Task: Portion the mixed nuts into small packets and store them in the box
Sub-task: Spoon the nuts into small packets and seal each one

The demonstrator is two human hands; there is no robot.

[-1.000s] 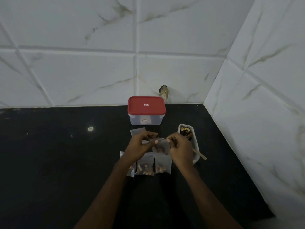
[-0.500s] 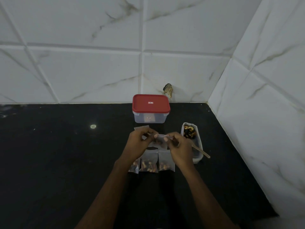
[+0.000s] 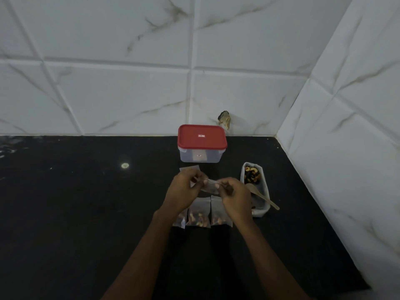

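packet [image 3: 211, 188] barely moved | left hand [image 3: 184, 191] pinches it | right hand [image 3: 234, 194] pinches it

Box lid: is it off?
No, the red lid sits closed on the box, behind the packet that the left hand and right hand pinch.

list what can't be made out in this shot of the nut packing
Head view only:
- held packet: fill and seal, covered by fingers of the left hand and right hand.
- leftmost packet of the row: partly under the left wrist.
- box: contents, behind cloudy walls and the red lid.
- lid label: too small to read.
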